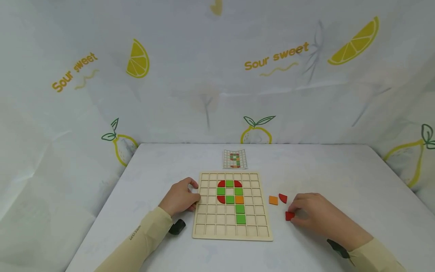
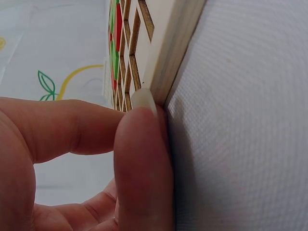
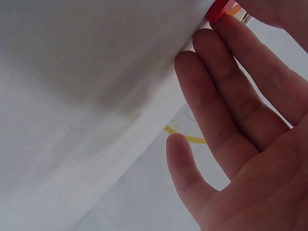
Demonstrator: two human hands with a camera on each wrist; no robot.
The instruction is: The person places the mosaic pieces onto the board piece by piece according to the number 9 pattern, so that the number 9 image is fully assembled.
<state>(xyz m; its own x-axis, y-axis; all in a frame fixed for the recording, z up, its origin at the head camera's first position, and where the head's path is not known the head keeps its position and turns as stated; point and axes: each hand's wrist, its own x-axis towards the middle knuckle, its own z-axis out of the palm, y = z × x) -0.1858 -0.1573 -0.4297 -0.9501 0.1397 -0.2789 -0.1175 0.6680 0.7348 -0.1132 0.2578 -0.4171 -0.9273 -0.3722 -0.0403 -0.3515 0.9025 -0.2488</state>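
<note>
A pale wooden grid board (image 1: 217,230) lies flat on the table, with green, red and orange tiles set in several of its squares. My left hand (image 1: 181,197) holds the board at its left edge. In the left wrist view, the thumb (image 2: 143,163) rests right at the board's edge (image 2: 175,43), and the index finger reaches behind it. To the right of the board, my right hand (image 1: 312,209) pinches a red tile (image 1: 289,216) between thumb and index finger, low over the table. Only a corner of this red tile (image 3: 219,10) shows in the right wrist view.
Between board and right hand lie an orange square tile (image 1: 273,200) and a red quarter-round tile (image 1: 283,198). Behind the board is a small printed pattern card (image 1: 235,159). A white curtain with lemon prints (image 1: 190,102) closes off the table's back.
</note>
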